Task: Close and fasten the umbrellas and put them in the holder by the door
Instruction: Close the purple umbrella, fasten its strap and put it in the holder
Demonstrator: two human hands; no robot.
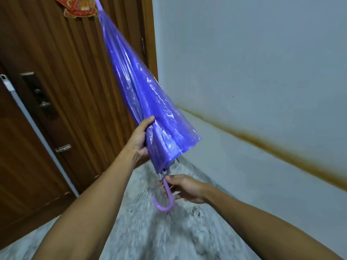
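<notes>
A translucent purple umbrella is folded down and held tilted, its tip pointing up toward the top left and its curved lilac handle low in the middle. My left hand grips the loose lower canopy from the left side. My right hand holds the shaft just above the hooked handle. The canopy folds hang loose and flare at the bottom edge. I see no strap around them. No holder is in view.
A brown wooden door with a lock and lever handle fills the left side. A white pole leans against it. A red ornament hangs at the top. A pale wall with a brown streak stands to the right, and grey speckled floor lies below.
</notes>
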